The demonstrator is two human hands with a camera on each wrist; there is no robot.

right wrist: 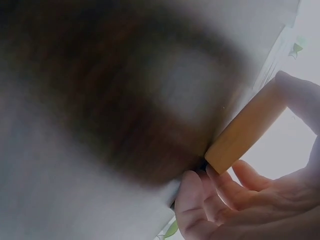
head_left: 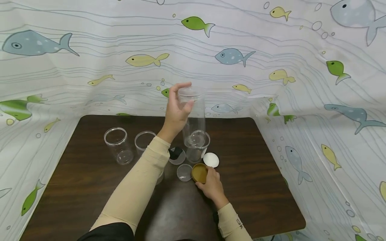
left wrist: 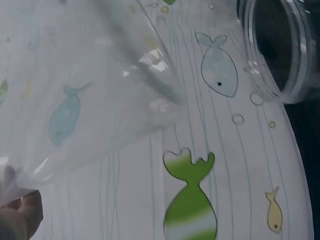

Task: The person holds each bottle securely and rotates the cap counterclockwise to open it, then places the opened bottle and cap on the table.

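Raised above the back of the table, my left hand (head_left: 178, 112) grips a tall clear plastic jar (head_left: 197, 113) by its upper end, fingers and thumb around the rim. The jar's lower part overlaps another clear jar (head_left: 194, 155) behind it. In the left wrist view, clear plastic (left wrist: 115, 115) fills the left side, with part of the hand (left wrist: 22, 215) at the lower corner. My right hand (head_left: 212, 184) pinches a gold lid (head_left: 199, 173) low over the table. The right wrist view shows the lid (right wrist: 247, 127) edge-on between thumb and fingers.
Clear jars, one at the left (head_left: 119, 147) and one partly behind the left arm (head_left: 144, 139), stand on the dark wooden table (head_left: 250, 187). A clear lid (head_left: 184, 172), a white lid (head_left: 211, 160) and a lid with something black (head_left: 178, 156) lie mid-table. A fish-print sheet (head_left: 304, 110) surrounds it.
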